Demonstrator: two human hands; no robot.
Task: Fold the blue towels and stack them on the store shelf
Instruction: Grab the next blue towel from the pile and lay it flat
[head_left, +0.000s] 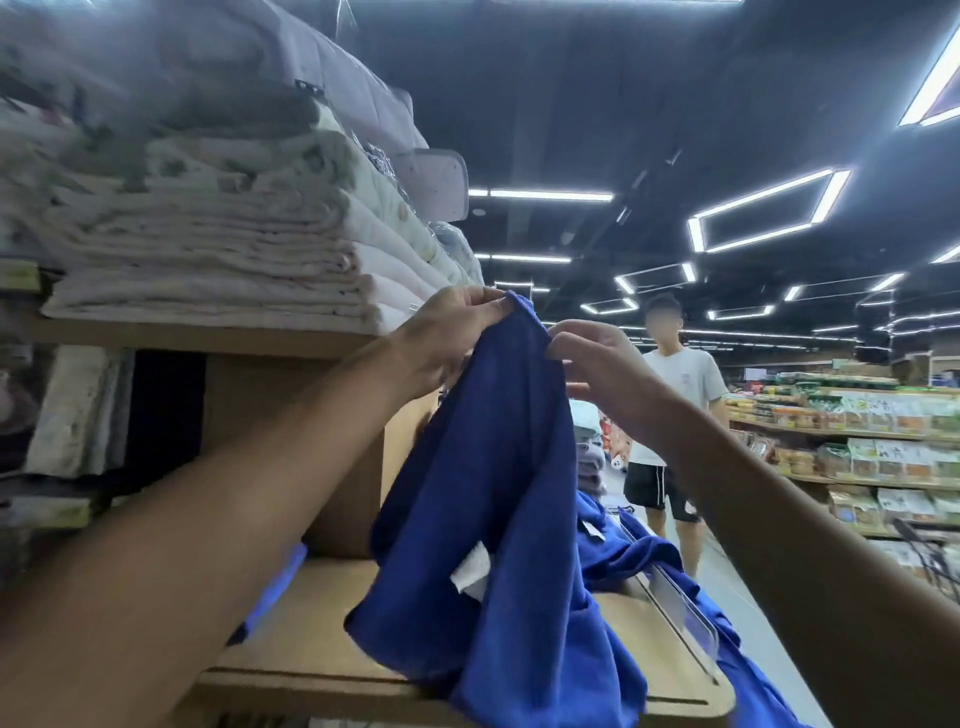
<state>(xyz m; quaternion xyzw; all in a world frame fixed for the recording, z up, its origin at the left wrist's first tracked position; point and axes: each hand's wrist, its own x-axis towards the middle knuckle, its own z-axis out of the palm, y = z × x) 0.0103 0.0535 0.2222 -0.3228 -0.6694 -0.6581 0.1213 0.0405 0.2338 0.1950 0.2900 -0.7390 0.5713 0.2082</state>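
While I hold it up, my left hand (447, 338) pinches the towel (493, 467) at its top corner; right hand (602, 364) pinches the same edge just beside; towel hangs, lower end on the shelf (311, 660); white label (470, 571) showing.

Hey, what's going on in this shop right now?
A person holds a blue towel up by its top edge, the left hand and right hand each pinching it, over a wooden shelf. It hangs loose, not yet folded. More blue cloth lies crumpled at the shelf's right edge. A second person stands in the aisle.
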